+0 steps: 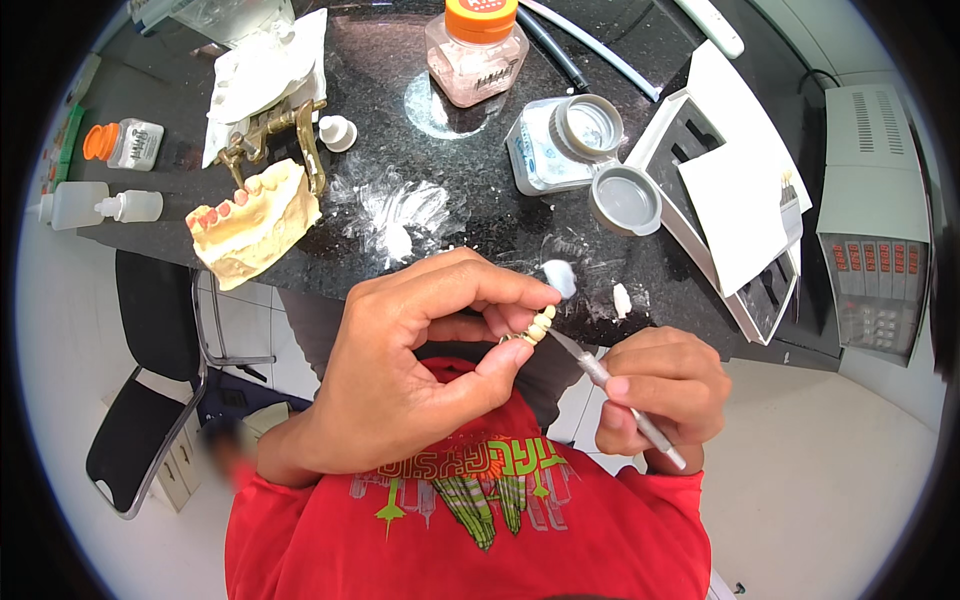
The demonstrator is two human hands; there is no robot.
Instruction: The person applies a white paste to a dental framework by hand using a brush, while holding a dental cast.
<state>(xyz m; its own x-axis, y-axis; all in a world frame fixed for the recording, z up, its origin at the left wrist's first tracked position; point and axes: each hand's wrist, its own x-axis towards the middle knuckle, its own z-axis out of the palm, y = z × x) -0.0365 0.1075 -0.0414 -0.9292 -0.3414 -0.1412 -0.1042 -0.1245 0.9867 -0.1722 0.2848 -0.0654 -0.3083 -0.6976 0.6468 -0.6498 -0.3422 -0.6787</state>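
Squeeze bottles (98, 205): two, white translucent plastic, lying on their sides at the counter's left edge.
Small jar (125, 143): clear, orange cap, on its side, pale label.
Plaster jaw model (250, 222): chalky cream cast, a few pink-tinted teeth, overhanging the front edge of the black speckled counter (480, 190); a brass-coloured articulator (270, 135) with a white cast stands behind it.
White powder smear (395, 215): dusty streaks on the stone.
Left hand (410, 370): fingers curled, thumb and fingertips pinching a row of small cream artificial teeth (537, 328), held above the lap just in front of the counter edge.
Tall jar (476, 50): clear plastic, orange lid, pinkish powder inside.
Brush (600, 370): slim metal handle, white-loaded tip by the teeth; right hand (665, 395) closed around the handle, pen-fashion.
Flip-lid pot (585, 135): clear round container, grey lid open beside it.
Tray case (740, 210): white, dark foam slots, white paper sheet on top.
Grey machine (875, 230): boxy, red keypad.
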